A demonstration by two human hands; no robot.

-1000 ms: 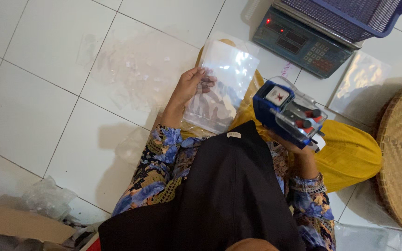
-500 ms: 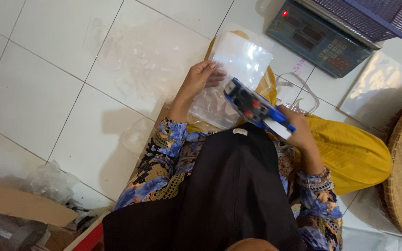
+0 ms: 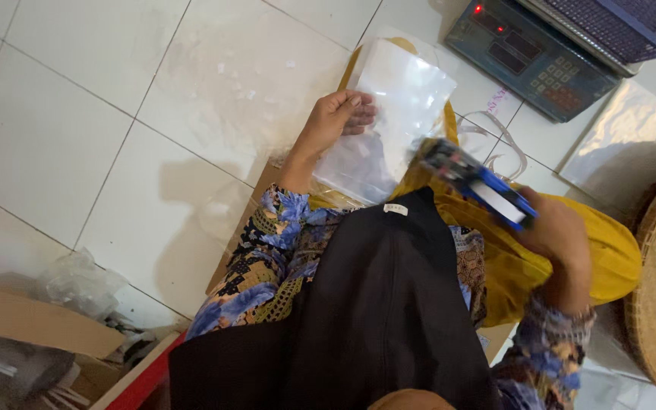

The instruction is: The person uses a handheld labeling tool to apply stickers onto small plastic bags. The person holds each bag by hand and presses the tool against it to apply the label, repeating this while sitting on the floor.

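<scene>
**Blue tool drawn back from the bag**

Since half a second ago, the right hand (image 3: pixel 559 235) has pulled the blue tool (image 3: pixel 476 186) off the clear plastic bag (image 3: pixel 400 114) to just beside its lower right corner. That hand stays clenched around the tool. The left hand (image 3: pixel 335 118) lies flat on the bag's left edge, pinning it. The digital scale (image 3: pixel 529 57) sits beyond the bag's right side. The bag now lies uncovered.

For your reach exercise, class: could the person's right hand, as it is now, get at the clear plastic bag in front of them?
Probably yes, but not freely. The right hand is closed around a blue handheld tool, whose tip is already close to the clear plastic bag. The left hand pins the bag's edge, and nothing lies between.
</scene>
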